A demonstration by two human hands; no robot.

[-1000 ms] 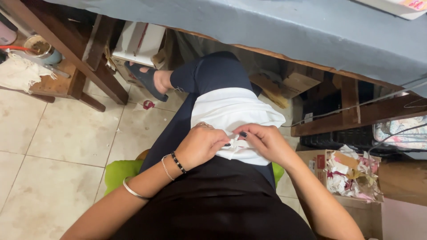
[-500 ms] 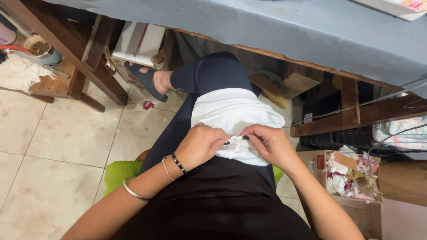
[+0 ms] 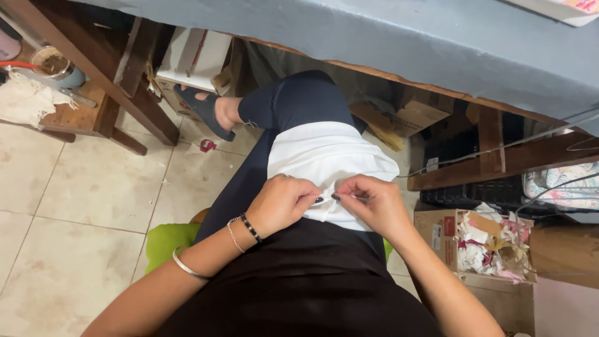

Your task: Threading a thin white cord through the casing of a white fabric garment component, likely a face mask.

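Where the white cloth (image 3: 324, 163) lies folded over your crossed thigh, its near edge is gathered up between your two hands. Your left hand (image 3: 282, 203) is curled nearly closed, thumb and forefinger pinching the cloth's edge; dark-polished nail visible at the pinch. Your right hand (image 3: 373, 205) mirrors it: fingers bent in, tips pressed on the same bunched edge, just beside the left fingertips, the two hands almost touching. Whether anything small sits between the fingertips cannot be told.

Left wrist carries a black bead bracelet (image 3: 251, 228) and a thin chain; a silver bangle (image 3: 187, 268) sits farther up the forearm. Cloth rests on dark navy trousers (image 3: 293, 103); black garment (image 3: 299, 287) covers your lap nearest the camera. You sit on a lime-green seat (image 3: 163, 242), partly hidden.

Outward: sandalled foot (image 3: 209, 112) on the beige tiled floor (image 3: 81, 206); grey cloth-covered table (image 3: 399, 37) overhead; wooden table legs (image 3: 118, 81) to your left; cardboard box of paper scraps (image 3: 483, 244) to your right.
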